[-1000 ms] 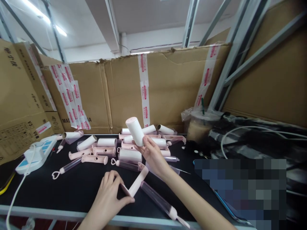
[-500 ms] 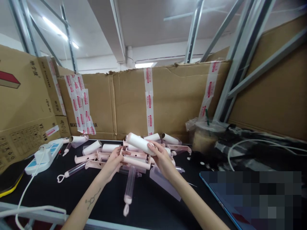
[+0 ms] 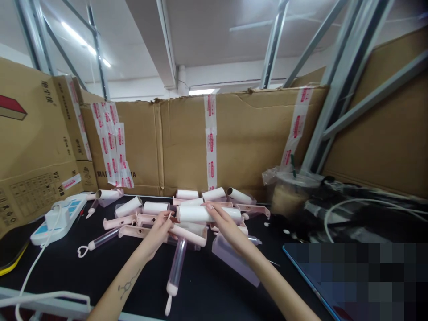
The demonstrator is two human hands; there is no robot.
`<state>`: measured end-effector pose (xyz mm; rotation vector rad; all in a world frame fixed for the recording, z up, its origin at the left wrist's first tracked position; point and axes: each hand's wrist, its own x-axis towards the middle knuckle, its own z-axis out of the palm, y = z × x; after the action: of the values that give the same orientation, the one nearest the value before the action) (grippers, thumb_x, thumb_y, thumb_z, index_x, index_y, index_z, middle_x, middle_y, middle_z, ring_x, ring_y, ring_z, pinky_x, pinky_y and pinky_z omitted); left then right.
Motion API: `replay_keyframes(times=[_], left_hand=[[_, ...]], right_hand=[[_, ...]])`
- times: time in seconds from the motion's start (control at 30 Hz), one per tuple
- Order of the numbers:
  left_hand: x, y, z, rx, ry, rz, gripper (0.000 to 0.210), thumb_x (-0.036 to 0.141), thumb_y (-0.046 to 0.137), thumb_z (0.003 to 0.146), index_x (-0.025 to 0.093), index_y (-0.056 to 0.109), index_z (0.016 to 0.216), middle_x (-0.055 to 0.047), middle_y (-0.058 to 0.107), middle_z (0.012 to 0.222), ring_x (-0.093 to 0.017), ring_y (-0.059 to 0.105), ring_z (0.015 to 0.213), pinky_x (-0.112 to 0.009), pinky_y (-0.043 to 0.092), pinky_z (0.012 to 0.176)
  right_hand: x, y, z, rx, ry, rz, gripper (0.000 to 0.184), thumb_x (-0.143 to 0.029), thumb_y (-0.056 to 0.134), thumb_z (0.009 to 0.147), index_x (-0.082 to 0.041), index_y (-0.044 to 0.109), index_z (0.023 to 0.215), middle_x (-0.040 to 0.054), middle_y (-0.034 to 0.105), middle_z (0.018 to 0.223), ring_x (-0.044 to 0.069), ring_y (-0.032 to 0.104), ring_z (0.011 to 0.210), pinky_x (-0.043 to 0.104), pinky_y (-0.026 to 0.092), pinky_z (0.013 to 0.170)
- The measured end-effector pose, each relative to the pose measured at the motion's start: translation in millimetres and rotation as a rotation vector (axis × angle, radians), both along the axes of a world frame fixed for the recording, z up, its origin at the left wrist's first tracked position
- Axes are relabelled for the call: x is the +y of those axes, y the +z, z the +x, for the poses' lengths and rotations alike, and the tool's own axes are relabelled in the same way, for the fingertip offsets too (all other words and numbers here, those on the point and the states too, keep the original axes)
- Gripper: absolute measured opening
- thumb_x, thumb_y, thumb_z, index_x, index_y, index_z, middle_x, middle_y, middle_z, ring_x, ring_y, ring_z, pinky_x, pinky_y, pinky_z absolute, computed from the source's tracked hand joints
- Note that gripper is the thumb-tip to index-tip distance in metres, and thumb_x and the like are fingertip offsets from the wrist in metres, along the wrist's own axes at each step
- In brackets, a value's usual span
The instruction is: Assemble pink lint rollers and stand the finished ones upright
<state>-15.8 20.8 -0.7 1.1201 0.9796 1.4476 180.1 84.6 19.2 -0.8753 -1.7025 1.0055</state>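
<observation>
My left hand [image 3: 162, 231] grips a pink lint roller frame [image 3: 189, 234]. A clear tube handle [image 3: 176, 265] with a loop end points from it towards me. My right hand [image 3: 219, 216] is closed on a white paper roll [image 3: 194, 214], held level just above the frame and apart from the handle. Behind both hands lie several more white rolls [image 3: 155, 207] and pink frames [image 3: 120, 220]. Left of my left hand rests another clear handle [image 3: 105, 237] with a heart-shaped loop. A translucent box [image 3: 232, 258] lies partly under my right forearm.
A white power strip [image 3: 60, 220] with a cable stands at the left. At the right are a lidded drink cup [image 3: 289, 196], dark crumpled plastic and a blue-edged tablet-like device [image 3: 310, 278], mostly blurred. A cardboard wall [image 3: 180, 142] closes off the back of the black table.
The white roll in my right hand has gone from tilted to nearly level and come lower. In my left hand the frame has tilted, and its handle end has swung slightly left.
</observation>
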Motion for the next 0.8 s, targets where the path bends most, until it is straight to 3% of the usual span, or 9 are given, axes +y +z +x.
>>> replay_keyframes(times=[0.17, 0.4, 0.57, 0.8], left_hand=[[3, -8.4, 2, 0.071, 0.027, -0.002, 0.038, 0.017, 0.046, 0.069, 0.019, 0.041, 0.106, -0.004, 0.054, 0.095, -0.011, 0.049, 0.067, -0.023, 0.04, 0.059], [-1, -5.9, -2, 0.109, 0.002, 0.101, 0.052, 0.014, 0.043, 0.071, 0.021, 0.04, 0.123, -0.004, 0.053, 0.117, -0.017, 0.049, 0.095, -0.024, 0.037, 0.075], [-3, -3.2, 0, 0.107, 0.0, 0.094, 0.051, 0.014, 0.044, 0.07, 0.02, 0.041, 0.12, -0.004, 0.057, 0.107, -0.016, 0.051, 0.09, -0.023, 0.038, 0.073], [-8, -0.4, 4, 0.112, -0.046, 0.11, 0.046, 0.012, 0.045, 0.069, 0.019, 0.043, 0.114, -0.004, 0.056, 0.106, -0.015, 0.05, 0.089, -0.022, 0.037, 0.071]], right_hand=[[-6, -5.3, -7, -0.142, -0.027, 0.167, 0.035, -0.049, 0.039, 0.086, -0.019, 0.056, 0.09, 0.0004, 0.054, 0.077, 0.019, 0.051, 0.077, 0.028, 0.039, 0.072], [-6, -1.3, -2, -0.198, -0.07, 0.207, 0.036, -0.05, 0.039, 0.085, -0.018, 0.056, 0.079, 0.0004, 0.052, 0.069, 0.018, 0.048, 0.068, 0.026, 0.035, 0.062], [-9, 4.5, -1, -0.223, -0.08, 0.226, 0.038, -0.05, 0.04, 0.084, -0.018, 0.051, 0.067, -0.001, 0.047, 0.062, 0.016, 0.044, 0.062, 0.025, 0.033, 0.057], [-16, 12.5, 1, -0.257, -0.171, 0.237, 0.041, -0.052, 0.041, 0.082, -0.017, 0.056, 0.067, 0.0, 0.05, 0.059, 0.016, 0.045, 0.059, 0.025, 0.033, 0.054]])
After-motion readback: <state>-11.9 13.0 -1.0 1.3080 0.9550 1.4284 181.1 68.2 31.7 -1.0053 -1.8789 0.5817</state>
